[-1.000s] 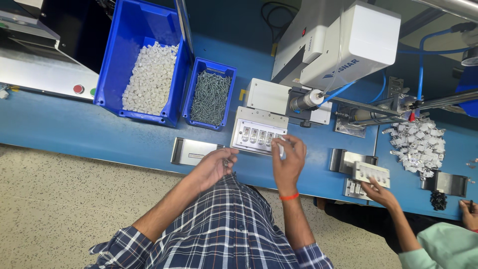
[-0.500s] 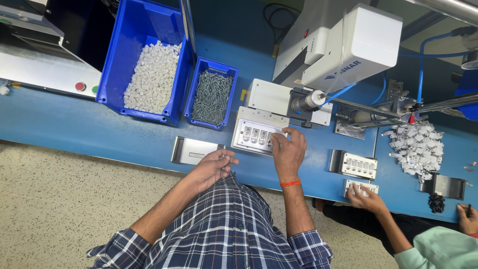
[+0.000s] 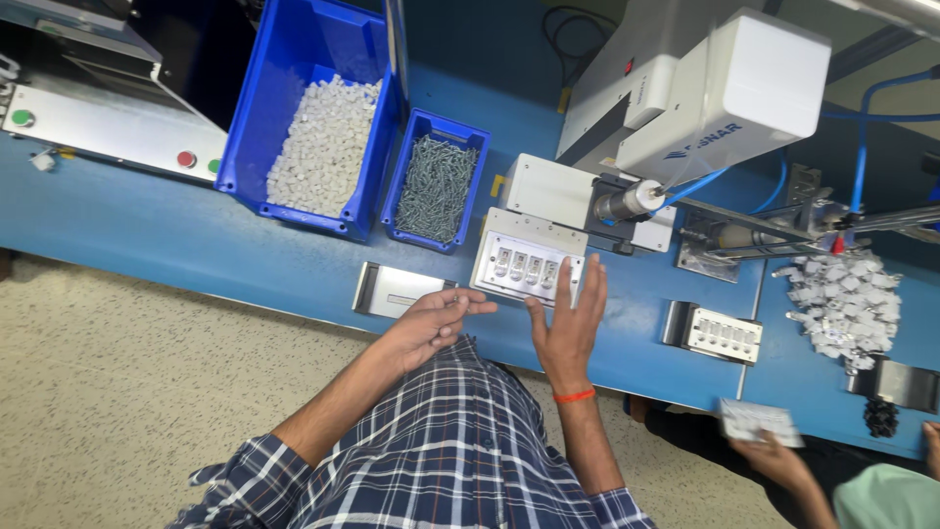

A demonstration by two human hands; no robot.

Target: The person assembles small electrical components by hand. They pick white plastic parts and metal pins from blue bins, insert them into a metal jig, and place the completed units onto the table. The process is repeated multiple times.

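right hand (image 3: 568, 318) flat, fingers spread and pointing away from the body, palm down at the near edge of the bench (image 3: 176, 235). fingertips reach the near-right corner of the white jig plate (image 3: 529, 266); can't tell if they touch it. nothing gripped. orange band on that wrist.

left hand (image 3: 431, 321) sits just left of it, fingers loosely curled and pressed together, tips pointing right toward the plate's near-left corner. can't tell if it pinches anything small. forearm bare, checked sleeve pushed up, elbow out to the left over the floor.

jig plate lies mid-bench, close to the near edge, in front of the white machine (image 3: 705, 88); row of small slots across it. metal tray (image 3: 392, 289) just left of the plate, beside the left hand.

far side: big blue bin (image 3: 323, 137) of white parts, small blue bin (image 3: 438, 181) of screws just right of it.

right end of bench: second jig plate (image 3: 723, 335), pile of white parts (image 3: 847, 299). a co-worker's hand (image 3: 774, 456) holds a white plate off the near edge.
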